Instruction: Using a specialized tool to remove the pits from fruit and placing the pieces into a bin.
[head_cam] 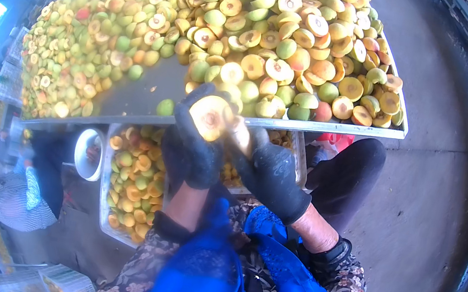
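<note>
My left hand [196, 156], in a dark glove, holds a halved stone fruit [210, 118] with its cut face and pit area turned up towards me. Close beside it, my right hand [275, 171], gloved the same way, grips a pale, short-handled tool [241, 136]; its working end is blurred against the fruit, so its kind is unclear. Both hands are just over the near edge of a metal-rimmed table [334, 127]. A heap of halved stone fruit [277, 51], yellow, green and reddish, covers much of the table beyond my hands.
Below the table edge stands a white crate [104, 198] of fruit halves, left of my legs; another crate [301, 166] is partly hidden by my right hand. A white bucket [88, 154] is at the left. Another person [23, 199] sits there. One green fruit [165, 107] lies near the edge.
</note>
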Tool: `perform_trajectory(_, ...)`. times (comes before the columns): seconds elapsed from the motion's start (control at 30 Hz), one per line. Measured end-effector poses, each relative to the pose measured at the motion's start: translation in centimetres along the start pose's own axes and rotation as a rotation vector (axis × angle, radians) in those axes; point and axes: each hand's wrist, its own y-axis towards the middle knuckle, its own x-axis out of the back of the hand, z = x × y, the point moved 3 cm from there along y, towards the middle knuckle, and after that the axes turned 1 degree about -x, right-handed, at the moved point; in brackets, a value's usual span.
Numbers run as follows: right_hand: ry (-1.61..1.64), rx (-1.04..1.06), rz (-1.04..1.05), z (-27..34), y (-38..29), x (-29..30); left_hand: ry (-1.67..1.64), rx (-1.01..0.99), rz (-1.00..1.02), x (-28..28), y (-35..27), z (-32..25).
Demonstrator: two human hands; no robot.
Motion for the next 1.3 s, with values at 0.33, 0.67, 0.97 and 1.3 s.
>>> perform_trajectory(0.33,-0.048,0.122,0.056,0.0,-1.0,-1.5,-0.153,-0.102,-0.056,-0.6,0.8,-1.4)
perform_trajectory(0.67,0.140,0.120,0.122,-1.1,-1.5,-0.7,0.092,-0.329,0.044,0.2,0.4,0.2)
perform_trajectory(0.97,0.302,-0.058,0.176,-2.2,-1.6,-1.0,-0.330,0.027,0.211,-1.3,1.5,-1.5)
perform_trajectory(1.3,0.374,-0.100,0.369,-1.7,-1.5,0.2,-0.683,0.240,0.462,-1.0,2.0,1.1)
